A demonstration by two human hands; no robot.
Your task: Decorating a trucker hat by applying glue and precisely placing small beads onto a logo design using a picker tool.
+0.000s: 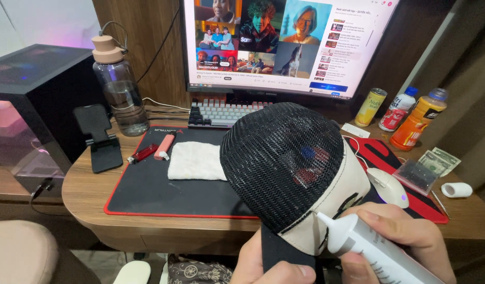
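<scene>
1. Counting the desk: one trucker cap (284,163), one white tube (374,250), one folded white cloth (196,161), one mechanical keyboard (221,112), one monitor (290,44), one white mouse (388,186), one black desk mat (153,192) with a red edge.
2. Drinks: one clear water bottle (119,87) with a tan cap at upper left, and at upper right one yellow can (370,107) and two plastic bottles, one white (399,109), one orange (418,120).
3. Small things: one black phone stand (99,138) at left, one red lighter (143,153) and one pink one (164,145) side by side, and some banknotes (437,160) at far right.
4. The cap fills the centre and lower middle of the frame, raised over the mat's near edge. Its back is black mesh, its front panel cream with a dark mark, and the black brim points down toward the bottom edge.
5. The left hand (276,268), bottom centre, is closed narrow around the brim, thumb lying across it.
6. The right hand (405,236), lower right, is curled tight round the white tube; its nozzle tip touches the cream panel near the seam with the mesh.
</scene>
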